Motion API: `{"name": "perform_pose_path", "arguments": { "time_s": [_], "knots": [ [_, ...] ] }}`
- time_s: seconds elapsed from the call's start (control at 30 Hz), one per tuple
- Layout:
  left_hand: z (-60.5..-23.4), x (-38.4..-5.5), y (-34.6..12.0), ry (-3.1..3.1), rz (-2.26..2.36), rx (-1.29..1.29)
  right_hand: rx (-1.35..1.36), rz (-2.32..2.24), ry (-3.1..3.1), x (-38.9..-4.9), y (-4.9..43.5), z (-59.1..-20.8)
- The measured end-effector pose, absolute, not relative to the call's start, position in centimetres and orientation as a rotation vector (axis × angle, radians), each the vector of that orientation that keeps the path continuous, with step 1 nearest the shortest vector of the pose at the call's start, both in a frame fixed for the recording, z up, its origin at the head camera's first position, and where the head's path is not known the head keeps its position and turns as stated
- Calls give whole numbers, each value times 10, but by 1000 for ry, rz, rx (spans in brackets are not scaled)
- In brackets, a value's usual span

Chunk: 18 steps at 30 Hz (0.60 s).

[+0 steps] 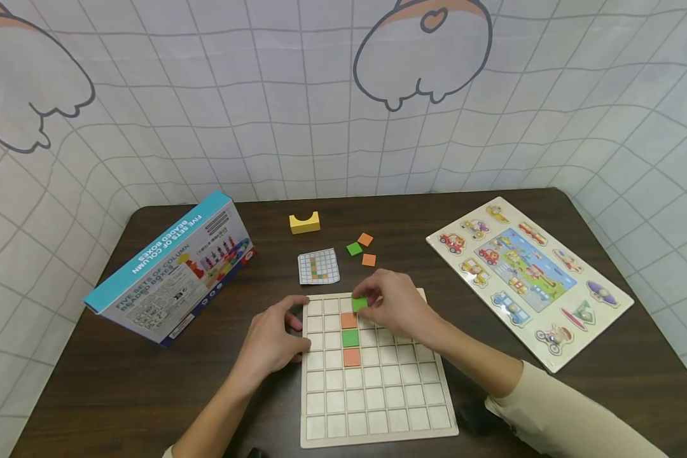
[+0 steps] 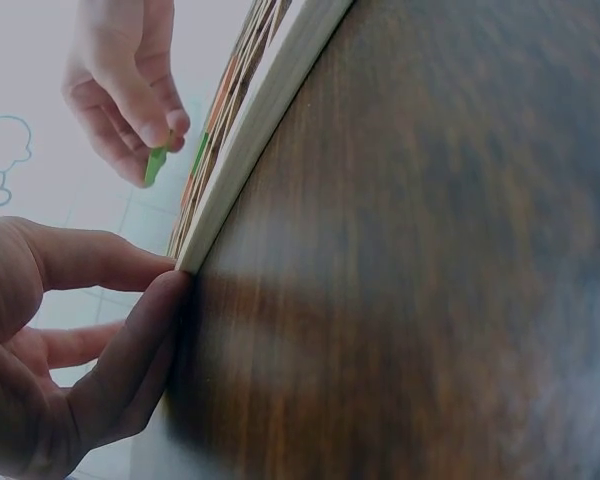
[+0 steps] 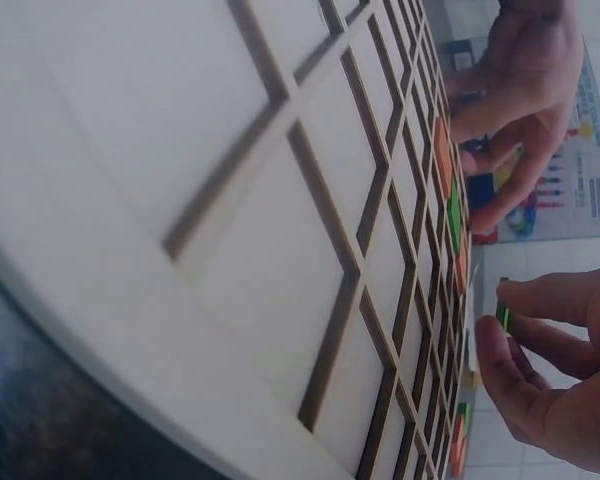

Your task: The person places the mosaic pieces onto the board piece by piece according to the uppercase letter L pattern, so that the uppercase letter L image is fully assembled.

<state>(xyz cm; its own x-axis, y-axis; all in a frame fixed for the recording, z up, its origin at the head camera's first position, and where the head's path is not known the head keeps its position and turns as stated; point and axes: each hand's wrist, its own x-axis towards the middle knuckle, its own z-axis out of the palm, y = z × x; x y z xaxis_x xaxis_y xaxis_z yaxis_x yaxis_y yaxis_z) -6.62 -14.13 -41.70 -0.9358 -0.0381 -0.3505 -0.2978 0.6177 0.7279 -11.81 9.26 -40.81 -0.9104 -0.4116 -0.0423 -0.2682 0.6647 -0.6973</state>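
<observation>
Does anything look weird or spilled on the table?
Nothing looks spilled. The yellow block behind the little grid card looks a bit odd: it's thick with a scooped top, unlike the flat square tiles.

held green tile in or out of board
Out: the wrist views show the right hand pinching the green tile clear of the board.

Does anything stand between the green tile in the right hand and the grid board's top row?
Nothing visible does. The right hand pinches the green tile over the grid board; the left hand touches its left edge, out of the way.
</observation>
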Motion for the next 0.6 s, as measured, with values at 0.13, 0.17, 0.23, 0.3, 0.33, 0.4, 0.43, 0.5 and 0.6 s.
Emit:
{"name": "perform_pose_path", "arguments": {
  "time_s": [0.13, 0.17, 0.23, 0.3, 0.33, 0.4, 0.43, 0.5, 0.6],
  "knots": [
    [-417, -66, -141, 2533, 1231, -274, -546, -1074, 2678, -114, 93, -409],
    [-417, -66, -142, 2531, 1233, -274, -545, -1075, 2675, -113, 93, -409],
    [-417, -66, -142, 2532, 1240, -270, -542, -1075, 2671, -111, 93, -410],
    [-417, -66, -142, 2534, 1244, -267, -549, -1083, 2662, -108, 94, -410],
    [-417, -66, -142, 2534, 1244, -266, -550, -1087, 2658, -107, 94, -410],
    [-417, -66, -142, 2535, 1244, -266, -558, -1096, 2649, -104, 95, -410],
    [-417, -66, -142, 2534, 1243, -265, -563, -1100, 2645, -102, 95, -410],
    [-416, -66, -142, 2533, 1241, -266, -562, -1107, 2631, -99, 96, -410],
    [-416, -66, -142, 2530, 1237, -269, -553, -1112, 2612, -94, 96, -410]
  ]
}}
